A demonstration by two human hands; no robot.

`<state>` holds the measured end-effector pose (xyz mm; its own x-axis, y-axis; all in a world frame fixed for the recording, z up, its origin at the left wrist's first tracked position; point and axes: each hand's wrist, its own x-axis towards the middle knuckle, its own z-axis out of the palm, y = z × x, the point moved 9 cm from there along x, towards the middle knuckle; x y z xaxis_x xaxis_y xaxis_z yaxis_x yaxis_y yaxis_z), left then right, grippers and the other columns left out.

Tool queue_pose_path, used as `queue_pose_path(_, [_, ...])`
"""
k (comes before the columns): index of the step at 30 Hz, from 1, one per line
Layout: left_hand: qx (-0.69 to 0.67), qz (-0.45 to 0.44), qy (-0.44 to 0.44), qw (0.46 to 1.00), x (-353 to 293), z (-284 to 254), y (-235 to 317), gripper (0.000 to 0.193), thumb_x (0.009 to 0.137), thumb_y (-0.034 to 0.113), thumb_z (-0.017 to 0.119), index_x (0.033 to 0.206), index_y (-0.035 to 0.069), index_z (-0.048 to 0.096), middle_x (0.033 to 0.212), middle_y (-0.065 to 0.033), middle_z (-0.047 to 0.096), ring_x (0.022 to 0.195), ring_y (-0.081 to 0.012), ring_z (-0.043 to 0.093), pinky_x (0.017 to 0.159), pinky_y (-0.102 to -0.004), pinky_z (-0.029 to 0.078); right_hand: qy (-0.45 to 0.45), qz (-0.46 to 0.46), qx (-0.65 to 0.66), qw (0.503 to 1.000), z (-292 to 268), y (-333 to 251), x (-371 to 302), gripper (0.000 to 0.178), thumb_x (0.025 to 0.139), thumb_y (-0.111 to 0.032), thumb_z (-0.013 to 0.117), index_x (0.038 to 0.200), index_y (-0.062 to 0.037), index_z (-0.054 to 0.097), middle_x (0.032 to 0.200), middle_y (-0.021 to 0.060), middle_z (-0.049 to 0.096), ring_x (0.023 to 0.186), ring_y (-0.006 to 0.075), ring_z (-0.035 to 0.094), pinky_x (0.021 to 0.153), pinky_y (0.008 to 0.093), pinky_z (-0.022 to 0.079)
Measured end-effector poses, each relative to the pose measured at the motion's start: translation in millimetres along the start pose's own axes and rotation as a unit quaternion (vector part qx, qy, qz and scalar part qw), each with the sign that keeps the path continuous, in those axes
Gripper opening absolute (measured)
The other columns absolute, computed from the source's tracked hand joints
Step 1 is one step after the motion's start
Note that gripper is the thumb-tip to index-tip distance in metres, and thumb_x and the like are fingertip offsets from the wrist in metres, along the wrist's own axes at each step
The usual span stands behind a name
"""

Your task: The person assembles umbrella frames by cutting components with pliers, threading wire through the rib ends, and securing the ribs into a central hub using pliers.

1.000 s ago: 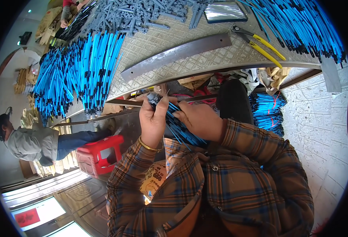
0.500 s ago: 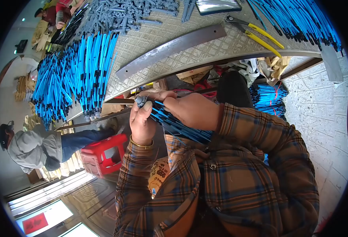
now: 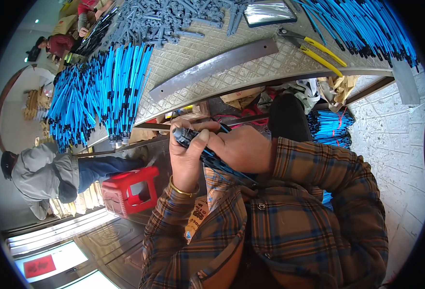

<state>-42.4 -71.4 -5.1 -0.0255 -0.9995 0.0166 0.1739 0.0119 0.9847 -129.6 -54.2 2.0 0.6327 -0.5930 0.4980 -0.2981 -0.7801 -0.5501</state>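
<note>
My left hand (image 3: 187, 156) is closed around a grey plastic fitting (image 3: 184, 137), its thumb lying along the fitting's side. Out of the fitting runs a bundle of thin blue-and-black rods (image 3: 217, 161), slanting down to the right toward my lap. My right hand (image 3: 243, 148) is closed at the upper part of this bundle, right beside the left thumb. Its fingertips are partly hidden, but a dark rod end shows just above them. Both hands are over my lap, in front of the table's near edge.
On the patterned table (image 3: 174, 60) lie a curved metal bar (image 3: 215, 67), yellow-handled cutters (image 3: 321, 55), a heap of grey fittings (image 3: 147, 21), a tray of thin silvery pieces (image 3: 270, 12) and blue rod bundles (image 3: 121, 91). A red stool (image 3: 131, 190) and a person in grey (image 3: 48, 173) are at left.
The hands have drawn closer together, the right now against the left thumb. The fitting has turned, and more of its side shows. The whole view has shifted slightly.
</note>
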Motion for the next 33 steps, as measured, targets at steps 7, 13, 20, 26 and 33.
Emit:
queue_pose_path(7, [-0.011,0.026,0.048,0.998,-8.7,1.8,4.2,0.014,0.083,0.006,0.055,0.085,0.006,0.042,0.087,-0.0197,0.061,0.083,-0.0242,0.058,0.079,-0.0358,0.046,-0.021,0.013,-0.009,1.000,-7.2,-10.4,-3.9,0.016,0.078,-0.009,0.050,0.090,0.0009,0.047,0.059,0.0083,0.052,0.051,0.0241,0.056,0.042,0.0354,0.042])
queue_pose_path(13, [-0.010,0.017,0.028,0.999,-6.2,5.2,3.1,0.020,0.085,0.005,0.058,0.088,0.006,0.039,0.083,-0.0158,0.063,0.078,-0.0169,0.059,0.075,-0.0275,0.046,0.011,-0.023,-0.030,0.999,-12.3,-12.9,-6.0,0.014,0.077,-0.009,0.049,0.086,0.0008,0.045,0.057,0.0088,0.054,0.047,0.0232,0.056,0.038,0.0342,0.042])
queue_pose_path(20, [-0.015,0.001,0.038,0.999,-9.7,5.7,7.2,0.017,0.084,0.008,0.060,0.086,0.004,0.043,0.082,-0.0147,0.064,0.076,-0.0142,0.059,0.073,-0.0260,0.046,-0.022,-0.015,0.001,1.000,-16.4,-17.1,0.3,0.012,0.077,-0.008,0.049,0.084,0.0011,0.044,0.060,0.0104,0.053,0.052,0.0265,0.056,0.042,0.0362,0.043])
queue_pose_path(26, [0.014,-0.013,0.029,0.999,-9.7,-3.5,0.5,0.013,0.084,0.010,0.057,0.084,0.004,0.045,0.085,-0.0190,0.063,0.079,-0.0224,0.061,0.075,-0.0332,0.049,-0.061,0.005,0.024,0.998,-8.0,-13.4,0.9,0.013,0.080,-0.009,0.049,0.085,0.0018,0.045,0.065,0.0129,0.055,0.057,0.0289,0.058,0.045,0.0388,0.043])
queue_pose_path(33, [0.069,0.005,0.069,0.995,-10.2,-22.9,-1.6,0.010,0.082,0.004,0.058,0.081,0.003,0.047,0.075,-0.0102,0.064,0.071,-0.0136,0.059,0.069,-0.0253,0.047,-0.025,0.121,0.170,0.978,1.3,16.3,6.3,0.026,0.086,-0.023,0.053,0.097,-0.0012,0.045,0.071,0.0136,0.060,0.062,0.0307,0.060,0.052,0.0389,0.046])
